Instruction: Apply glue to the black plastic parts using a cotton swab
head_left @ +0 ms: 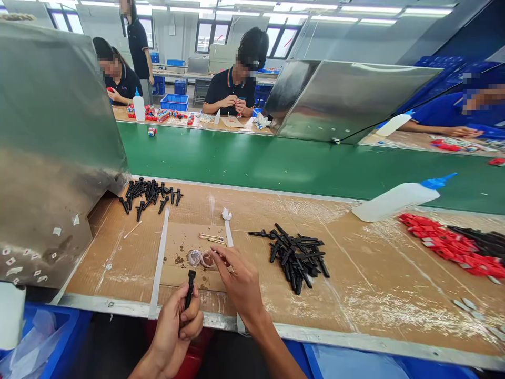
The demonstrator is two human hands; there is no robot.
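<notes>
My left hand (177,321) is closed round a black plastic part (190,289), held upright at the table's front edge. To its right, my right hand (236,276) has thumb and index finger pinched together over a small round dish (208,259); whatever is between the fingertips is too small to make out. A second round dish (194,257) sits just left of it, on a cardboard sheet (177,231) spotted with brown stains. Cotton swabs (212,238) lie behind the dishes. Black parts are piled at the back left (150,193) and to the right of my right hand (298,255).
A white bottle with a blue tip (398,201) leans at the right, near red parts (450,242). A metal panel (59,152) stands at the left. Beyond the green belt (244,158), people sit at another table. Blue bins (59,337) are below the front edge.
</notes>
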